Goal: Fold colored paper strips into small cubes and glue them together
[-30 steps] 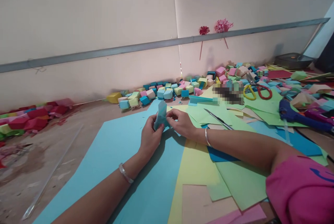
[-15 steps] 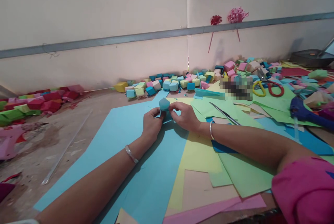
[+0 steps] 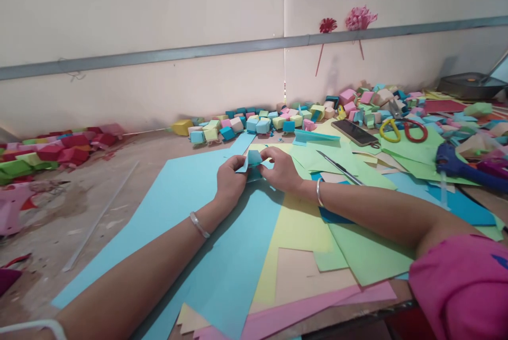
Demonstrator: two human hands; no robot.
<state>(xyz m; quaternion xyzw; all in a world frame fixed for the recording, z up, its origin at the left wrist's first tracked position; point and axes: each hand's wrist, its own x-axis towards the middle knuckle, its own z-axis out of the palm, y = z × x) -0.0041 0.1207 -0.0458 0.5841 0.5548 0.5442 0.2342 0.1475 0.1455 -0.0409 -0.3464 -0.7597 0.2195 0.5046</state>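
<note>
Between my two hands is a small folded piece of light blue paper (image 3: 254, 157), held above the table. My left hand (image 3: 232, 180) grips its left side between thumb and fingers. On its right side my right hand (image 3: 281, 170) pinches the edge with thumb and forefinger. The lower part of the folded piece is partly hidden by my fingers. Under both hands lies a large light blue sheet (image 3: 190, 197), with a yellow sheet (image 3: 297, 234) to its right.
Several small paper boxes (image 3: 262, 126) line the wall; red and green ones (image 3: 75, 149) sit left. At right are a phone (image 3: 355, 132), scissors (image 3: 402, 129), a craft knife (image 3: 339, 167), a blue glue gun (image 3: 456, 165) and green sheets (image 3: 371, 250). A glue stick (image 3: 103, 213) lies left.
The light blue paper piece has been turned in my fingers; its pentagon-like face no longer shows and a flap now sticks out to the left. My hands stay nearly in place.
</note>
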